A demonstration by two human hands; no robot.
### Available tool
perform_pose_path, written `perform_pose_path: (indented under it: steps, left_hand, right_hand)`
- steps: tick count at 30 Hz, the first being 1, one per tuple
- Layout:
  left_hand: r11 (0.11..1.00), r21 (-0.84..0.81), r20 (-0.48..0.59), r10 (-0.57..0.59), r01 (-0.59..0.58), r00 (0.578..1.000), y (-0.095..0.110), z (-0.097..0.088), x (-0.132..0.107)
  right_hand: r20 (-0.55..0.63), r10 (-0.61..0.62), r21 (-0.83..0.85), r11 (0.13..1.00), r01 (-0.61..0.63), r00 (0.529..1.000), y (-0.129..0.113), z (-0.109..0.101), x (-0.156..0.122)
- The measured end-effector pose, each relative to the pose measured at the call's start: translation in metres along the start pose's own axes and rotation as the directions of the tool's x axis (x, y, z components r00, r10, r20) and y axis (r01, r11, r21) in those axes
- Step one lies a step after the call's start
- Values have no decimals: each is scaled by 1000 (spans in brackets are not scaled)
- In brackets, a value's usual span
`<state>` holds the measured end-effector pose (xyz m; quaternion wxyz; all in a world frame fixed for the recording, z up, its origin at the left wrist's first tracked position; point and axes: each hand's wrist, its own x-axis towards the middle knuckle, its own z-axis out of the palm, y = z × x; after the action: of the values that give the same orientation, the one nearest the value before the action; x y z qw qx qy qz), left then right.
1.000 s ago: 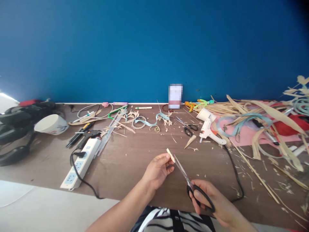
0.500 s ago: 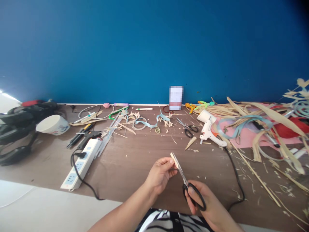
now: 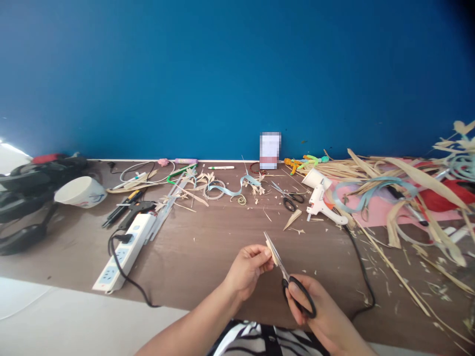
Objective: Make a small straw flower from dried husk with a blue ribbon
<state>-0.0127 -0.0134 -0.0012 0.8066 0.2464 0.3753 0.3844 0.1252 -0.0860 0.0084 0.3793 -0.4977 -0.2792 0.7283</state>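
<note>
Near the front of the table, my left hand (image 3: 250, 269) pinches a small pale strip (image 3: 273, 253), which looks like dried husk, between thumb and fingers. My right hand (image 3: 309, 301) is wrapped round the black handles of a pair of scissors (image 3: 282, 269). The blades point up and left and lie against the strip, close to my left fingertips. They are nearly together; whether they are cutting into the strip I cannot tell. Part of the strip is hidden by the blades and fingers.
A white glue gun (image 3: 322, 205) with a black cord lies to the right, before piled husk strips (image 3: 356, 170). Other scissors (image 3: 287, 197) rest behind my hands. Leftward are a power strip (image 3: 124, 254), a black glue gun (image 3: 137, 212) and a white bowl (image 3: 80, 192).
The pale strip has turned and sits lower along the blades, with less of its end showing past my left fingers. The scissor blades have closed slightly; both hands stay nearly in place.
</note>
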Motion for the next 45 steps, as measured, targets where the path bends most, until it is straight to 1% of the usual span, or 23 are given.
perform_pose_path:
  steps: [4, 6, 8, 10, 12, 13, 16, 18, 21, 24, 25, 27, 29, 31, 34, 36, 38, 39, 40, 42, 43, 44, 45]
  left_hand:
    - [1000, -18, -15, -22, 22, 1000, 0, -1, 0]
    - [998, -62, -16, -33, 32, 999, 0, -1, 1]
    - [993, -110, -10, -50, 48, 999, 1, -1, 1]
    - [988, -140, -6, -68, 67, 998, 0, 0, 0]
    - [988, -140, -17, -75, 72, 997, -1, 3, 0]
    - [990, -128, -30, -70, 65, 997, -3, 4, -1]
    - [999, -45, -70, -10, 6, 998, -8, 9, -1]
    - [998, 36, -96, 60, -57, 994, -12, 11, -1]
    - [981, 142, -125, 150, -132, 981, -14, 14, -2]
    - [973, 185, -97, 159, -139, 983, -12, 14, -2]
    - [974, 188, -84, 144, -126, 986, -11, 14, -2]
    - [978, 185, -74, 116, -100, 990, -8, 13, -2]
    - [978, 181, -67, 119, -105, 991, -5, 13, -2]
    - [975, 187, -32, 131, -123, 991, -2, 12, -1]
    - [976, 192, 8, 99, -99, 995, -1, 10, 0]
    - [990, 136, 1, 45, -45, 999, -2, 8, 2]
    - [999, 45, 3, -8, 8, 1000, -2, 5, 4]
    - [1000, -1, 5, -23, 23, 1000, -2, 4, 5]
    - [999, -41, 3, -28, 28, 1000, -1, 2, 6]
    - [995, -97, -9, -20, 19, 1000, 1, -1, 7]
    - [993, -114, -15, -16, 14, 1000, 2, -3, 8]
    - [992, -126, -18, -13, 10, 1000, 3, -4, 8]
    - [991, -134, -19, -8, 5, 1000, 5, -5, 9]
  right_hand:
    - [-70, -76, 12, 997, 77, 995, -5, -1, 1]
    - [-96, -161, -40, 987, 158, 982, -9, -4, 3]
    - [-156, -290, -129, 954, 272, 944, -14, -6, 6]
    - [-229, -411, -235, 903, 360, 883, -17, -8, 10]
    - [-269, -498, -339, 850, 403, 824, -17, -7, 15]
    - [-267, -529, -386, 825, 413, 805, -17, -7, 18]
    - [-232, -569, -479, 772, 417, 789, -15, -2, 25]
    - [-223, -556, -498, 771, 396, 801, -15, 0, 30]
    - [-216, -516, -473, 798, 374, 829, -16, 2, 36]
    - [-207, -511, -484, 795, 366, 835, -16, 0, 40]
    - [-209, -522, -520, 775, 358, 827, -16, 0, 40]
    - [-213, -564, -621, 709, 335, 798, -16, -2, 39]
    - [-210, -611, -704, 636, 315, 763, -15, -3, 38]
    - [-198, -646, -751, 583, 308, 737, -14, -3, 37]
    - [-186, -679, -776, 545, 318, 710, -13, -3, 37]
    - [-185, -684, -753, 560, 345, 705, -14, -2, 35]
    - [-193, -670, -698, 607, 379, 717, -18, -2, 29]
    - [-189, -646, -659, 642, 392, 739, -21, -2, 25]
    - [-176, -608, -610, 685, 399, 774, -24, -3, 20]
    - [-116, -475, -487, 792, 367, 872, -29, -6, 9]
    - [-62, -382, -421, 848, 323, 922, -31, -8, 4]
    - [1, -285, -364, 892, 266, 958, -32, -11, 0]
    - [59, -195, -325, 923, 203, 979, -33, -13, -4]
